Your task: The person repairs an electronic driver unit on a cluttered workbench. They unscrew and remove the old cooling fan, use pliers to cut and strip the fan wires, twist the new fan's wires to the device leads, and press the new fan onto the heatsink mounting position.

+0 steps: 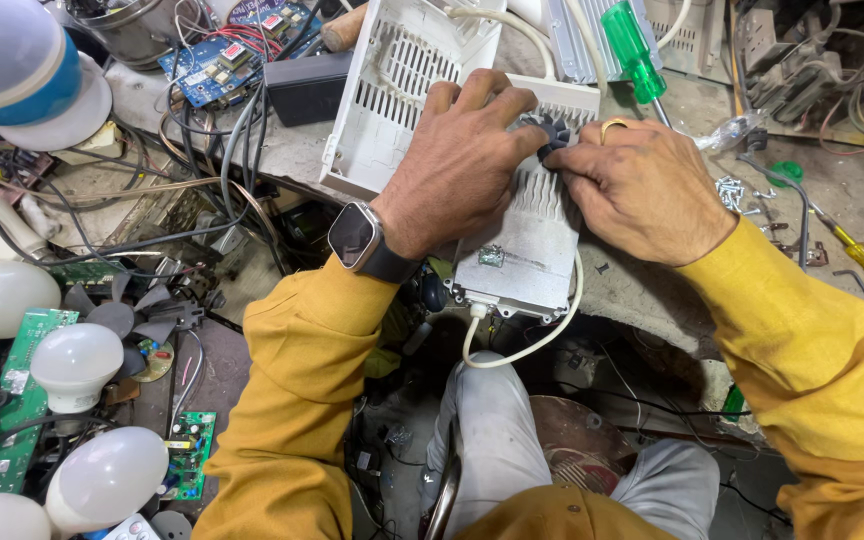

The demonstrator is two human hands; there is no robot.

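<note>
Both hands pinch a small black fan wheel (pixel 553 133) on the slotted grey metal casing (pixel 530 235), which runs lengthwise away from the desk's near edge; left hand (pixel 457 160) presses the casing, right hand (pixel 642 190) opposite.

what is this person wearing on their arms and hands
Both arms are in long mustard-yellow sleeves, creased at the elbows. The left hand is bare, with a smartwatch at the wrist: rounded square dark face, silver case, dark strap. The right hand has a gold-coloured ring on one finger. No gloves.
</note>
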